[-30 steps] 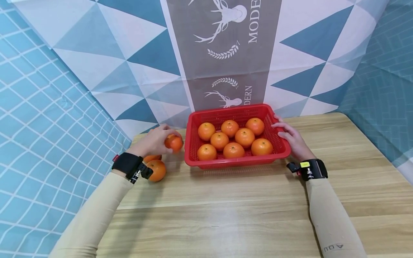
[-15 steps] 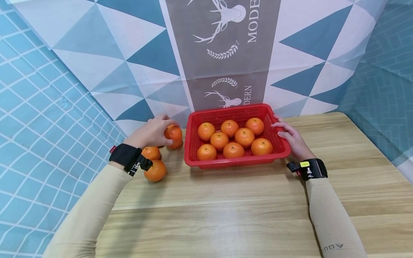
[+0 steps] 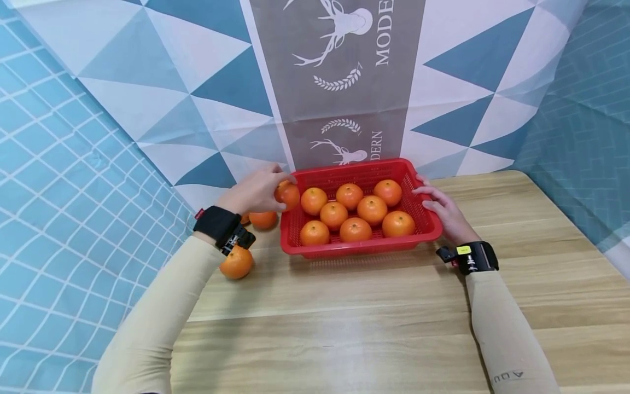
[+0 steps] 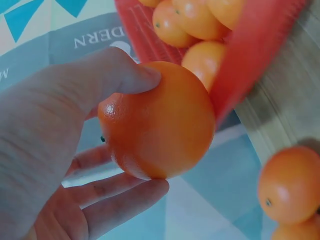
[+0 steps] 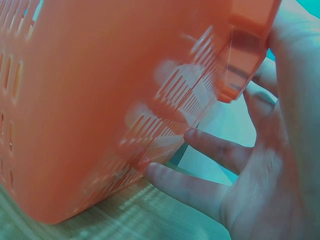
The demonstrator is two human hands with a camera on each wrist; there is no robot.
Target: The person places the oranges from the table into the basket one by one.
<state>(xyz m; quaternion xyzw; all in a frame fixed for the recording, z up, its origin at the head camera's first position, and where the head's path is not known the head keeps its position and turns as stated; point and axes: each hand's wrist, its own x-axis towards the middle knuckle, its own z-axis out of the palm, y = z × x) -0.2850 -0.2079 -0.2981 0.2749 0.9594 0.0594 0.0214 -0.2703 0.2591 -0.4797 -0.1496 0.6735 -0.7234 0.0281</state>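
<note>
Two straight fingers (image 5: 187, 189) of the right hand (image 5: 262, 187) touched the red basket (image 5: 95, 105) on its slotted side. Below lay a wooden tabletop (image 5: 150, 215).

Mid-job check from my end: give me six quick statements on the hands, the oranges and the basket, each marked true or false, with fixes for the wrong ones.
1. The left hand holds an orange. True.
2. Both hands are holding fruit. False: the right hand is at the right end of the red basket.
3. Not counting the held one, eight oranges lie in the basket. True.
4. The held orange is at the basket's right end. False: it is at the left end.
5. The basket is on the wooden table. True.
6. No oranges remain outside the basket. False: at least two loose oranges lie to its left.
</note>
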